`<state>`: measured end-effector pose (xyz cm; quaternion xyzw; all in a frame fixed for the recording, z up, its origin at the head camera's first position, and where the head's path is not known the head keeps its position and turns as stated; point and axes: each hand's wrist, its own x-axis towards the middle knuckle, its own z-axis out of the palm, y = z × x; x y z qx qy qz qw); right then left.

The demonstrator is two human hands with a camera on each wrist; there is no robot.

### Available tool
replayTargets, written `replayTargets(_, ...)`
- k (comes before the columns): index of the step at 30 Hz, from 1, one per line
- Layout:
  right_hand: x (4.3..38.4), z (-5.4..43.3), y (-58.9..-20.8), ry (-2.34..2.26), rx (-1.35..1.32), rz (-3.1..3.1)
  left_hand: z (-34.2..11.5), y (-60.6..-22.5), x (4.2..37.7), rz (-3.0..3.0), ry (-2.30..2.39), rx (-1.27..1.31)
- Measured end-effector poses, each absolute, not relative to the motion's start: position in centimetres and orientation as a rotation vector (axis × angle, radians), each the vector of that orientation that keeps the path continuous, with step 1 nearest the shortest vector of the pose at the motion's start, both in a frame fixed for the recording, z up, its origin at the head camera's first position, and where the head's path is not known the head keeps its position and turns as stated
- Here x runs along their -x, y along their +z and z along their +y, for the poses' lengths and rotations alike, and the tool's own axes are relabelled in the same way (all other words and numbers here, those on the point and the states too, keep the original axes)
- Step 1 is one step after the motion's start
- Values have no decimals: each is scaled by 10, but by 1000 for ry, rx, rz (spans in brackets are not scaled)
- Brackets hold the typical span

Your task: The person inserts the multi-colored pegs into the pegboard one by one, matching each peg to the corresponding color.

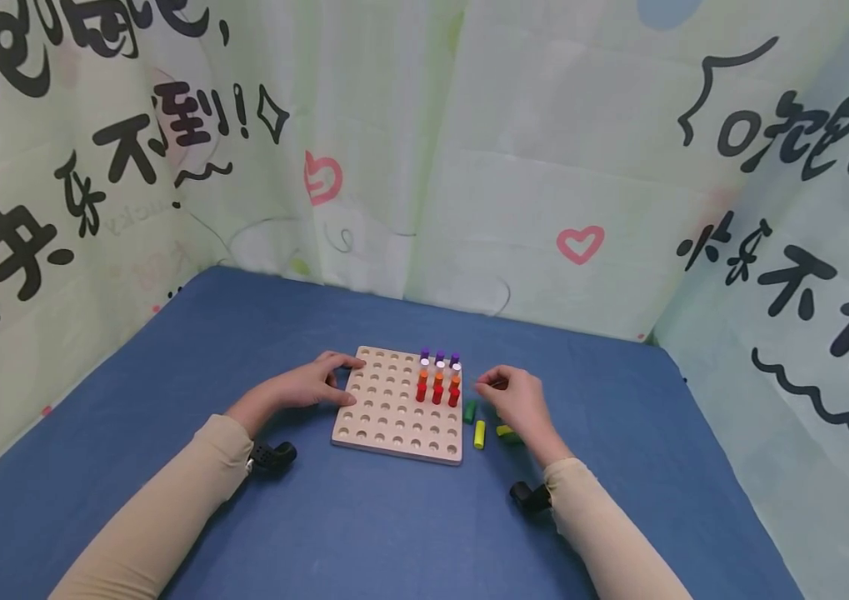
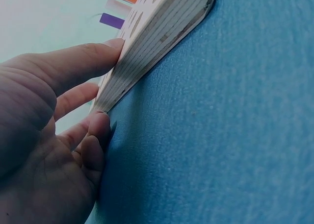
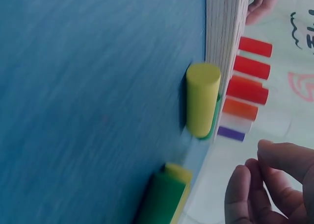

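Observation:
A wooden pegboard point(image 1: 382, 408) with rows of round holes lies on the blue table. Purple, white, orange and red pegs point(image 1: 437, 393) stand upright along its right side, three of each colour. My left hand point(image 1: 312, 382) touches the board's left edge; in the left wrist view its thumb point(image 2: 93, 55) lies straight against that edge. Just right of the board hovers my right hand point(image 1: 517, 404), its thumb and fingertips close together. No peg shows between them in the right wrist view. Below this hand lie a green peg point(image 1: 471, 411) and a yellow peg point(image 1: 480, 434).
More loose pegs point(image 1: 506, 432), yellow and green, lie under the right wrist. Blue cloth point(image 1: 387, 525) covers the table. Pale printed curtains point(image 1: 469, 167) rise behind it and along both sides. A black wrist camera point(image 1: 274, 456) hangs at the left cuff, another point(image 1: 529, 497) at the right.

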<state>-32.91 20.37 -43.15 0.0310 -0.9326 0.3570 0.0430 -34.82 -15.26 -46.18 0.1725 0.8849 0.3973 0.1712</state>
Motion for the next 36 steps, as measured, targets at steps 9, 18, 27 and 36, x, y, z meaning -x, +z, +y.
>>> replayTargets(9, 326, 223, -433, 981, -103, -2953, -153, -458, 346, 2524, 1120, -497)
replayTargets(18, 325, 232, -435, 934, -97, -3053, -153, -457, 345, 2523, 1122, -489)
replayTargets(27, 326, 236, -435, 912, -139, -3077, -153, -457, 346, 2527, 1112, -496)
replayTargets(36, 329, 235, -438, 884, -128, -3100, -153, -460, 347, 2526, 1109, -492)
